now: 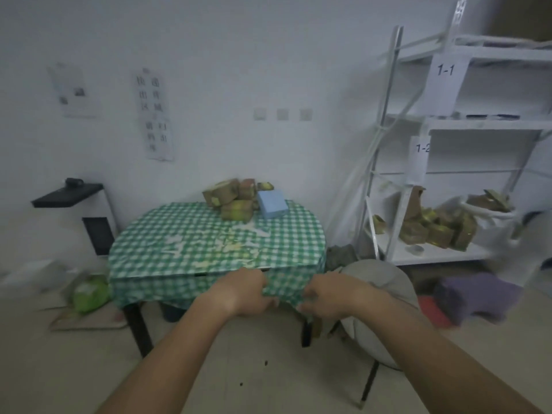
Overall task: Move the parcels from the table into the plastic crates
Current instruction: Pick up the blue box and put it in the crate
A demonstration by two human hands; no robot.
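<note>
My left grip (248, 294) and right grip (325, 297) were both closed on the checked cloth's (191, 234) front hem, no parcel in hand, while the parcels (236, 198) sat untouched at the worktop's far edge, no crate in view.

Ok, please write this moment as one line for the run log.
left hand and right hand: gripping tablecloth front edge | parcels: on table, far side, untouched | crates: not visible
</note>
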